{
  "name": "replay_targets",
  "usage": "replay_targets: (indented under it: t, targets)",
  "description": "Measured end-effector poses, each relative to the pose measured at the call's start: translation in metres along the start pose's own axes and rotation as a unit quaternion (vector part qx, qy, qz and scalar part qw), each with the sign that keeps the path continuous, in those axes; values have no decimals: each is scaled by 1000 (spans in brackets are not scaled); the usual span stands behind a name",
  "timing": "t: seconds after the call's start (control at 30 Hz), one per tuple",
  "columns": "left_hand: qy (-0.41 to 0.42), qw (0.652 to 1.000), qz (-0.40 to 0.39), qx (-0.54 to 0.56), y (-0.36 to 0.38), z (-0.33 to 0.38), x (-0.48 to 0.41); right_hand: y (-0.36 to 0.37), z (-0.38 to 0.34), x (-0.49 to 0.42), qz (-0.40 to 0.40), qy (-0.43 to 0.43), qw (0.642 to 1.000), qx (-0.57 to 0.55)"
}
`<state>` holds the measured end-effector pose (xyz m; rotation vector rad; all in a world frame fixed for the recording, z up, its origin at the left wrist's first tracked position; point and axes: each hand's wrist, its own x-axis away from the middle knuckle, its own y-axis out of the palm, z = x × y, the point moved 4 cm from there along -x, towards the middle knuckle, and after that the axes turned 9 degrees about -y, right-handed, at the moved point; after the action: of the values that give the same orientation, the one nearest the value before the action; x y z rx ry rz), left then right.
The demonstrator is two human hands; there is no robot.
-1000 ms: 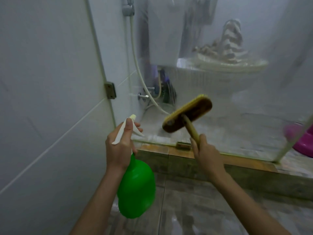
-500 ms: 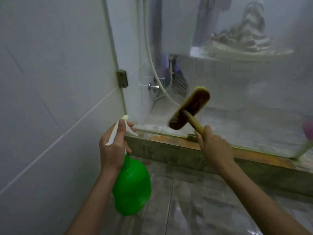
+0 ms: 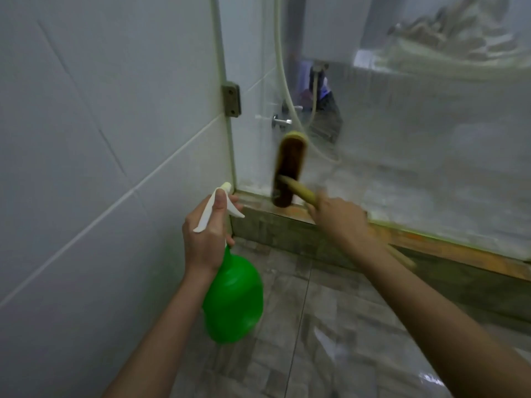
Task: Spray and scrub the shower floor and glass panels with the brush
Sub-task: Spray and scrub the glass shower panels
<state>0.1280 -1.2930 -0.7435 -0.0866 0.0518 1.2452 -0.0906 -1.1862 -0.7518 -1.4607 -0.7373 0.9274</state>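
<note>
In the centre of the frame, the person's right hand (image 3: 339, 216) is gripping the pale wooden handle of a long brown scrub brush with yellowish bristles (image 3: 288, 168), fingers curled round the shaft just behind the head. The brush head is standing nearly upright against the lower left part of the clear glass shower panel (image 3: 416, 133), its bottom end sitting just above the top edge of the grey-and-orange stone curb (image 3: 287, 234); motion blur is hiding whether the bristles are actually touching the glass. Between the brush and the panel's left edge, where a grey metal hinge bracket (image 3: 231, 99) is clamping the glass to the white tiled wall (image 3: 100, 124), a narrow strip of glass is lying free. To the right of the brush the panel is stretching wide and unobstructed to the frame's right edge. At lower centre-left, the left hand (image 3: 211, 234) is holding a round green plastic spray bottle (image 3: 234, 300) by its neck, fingers wrapped over the white trigger head, close beside the wall's corner. Grey floor tiles (image 3: 316, 326) are spreading open below both arms. Behind the glass, a pale shower hose (image 3: 283, 96) is hanging down, and the wet shower floor (image 3: 402, 196) is showing through.
</note>
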Motion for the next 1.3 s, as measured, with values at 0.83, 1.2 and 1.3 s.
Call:
replay_targets:
  t: [0.83, 1.2, 1.3]
  targets:
    - [-20, 998, -46, -34, -2, -30, 16, 120, -89, 27, 76, 202, 786, -579]
    - [-118, 985, -74, -101, 21, -62, -14, 126, -59, 55, 163, 249, 783, -547]
    - [-128, 984, -67, -102, 23, -64, -20, 132, -55, 57, 179, 236, 782, -548]
